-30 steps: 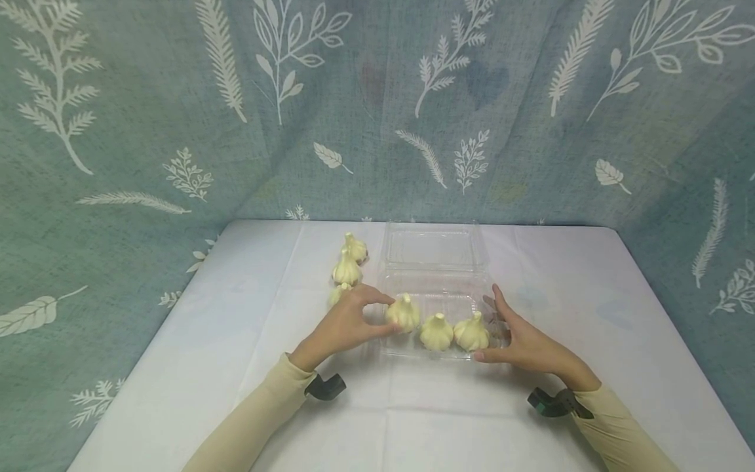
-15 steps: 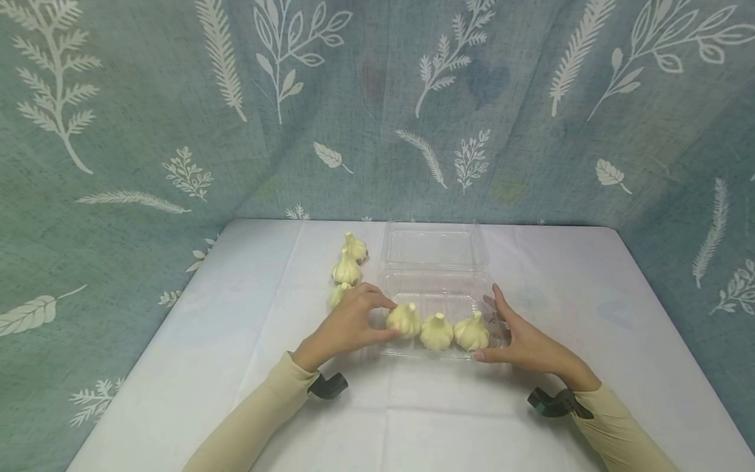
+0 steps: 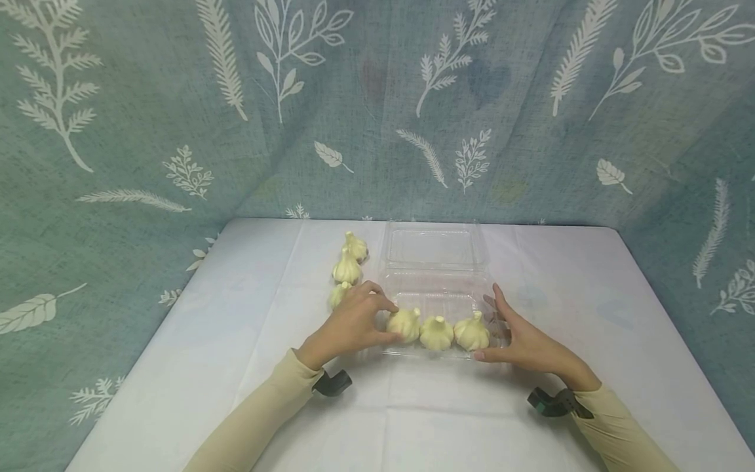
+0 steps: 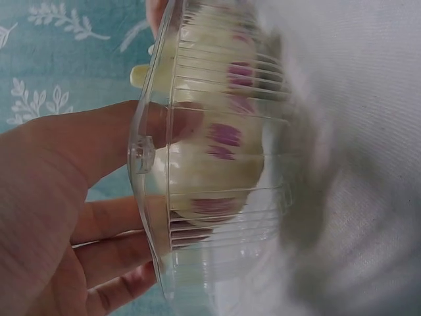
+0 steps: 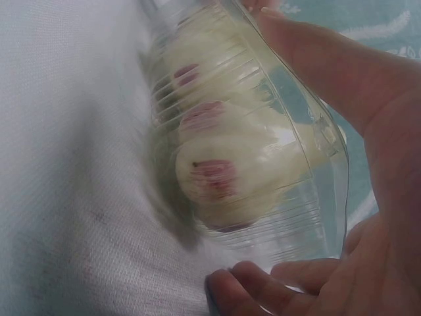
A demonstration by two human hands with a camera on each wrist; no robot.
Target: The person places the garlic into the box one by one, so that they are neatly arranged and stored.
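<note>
In the head view, my left hand pinches a pale garlic bulb at the front left of a clear plastic clamshell box. The left wrist view shows that garlic bulb, streaked purple, through the ribbed wall; thumb and fingers reach over the rim. Two more bulbs, a middle one and a right one, sit beside it along the box's front. My right hand holds the box's right end, thumb at the front corner and fingers along the side. In the right wrist view its fingers bend round the outside.
The box's lid lies folded back behind it. Left of the box stand three garlic bulbs in a line: a far one, a middle one, and a near one partly behind my left hand. A leaf-patterned curtain borders the white-covered table.
My left hand has lowered its garlic bulb into the front left of the box, level with the other two, and the bulb's stem now tilts right. The right hand stays in place.
</note>
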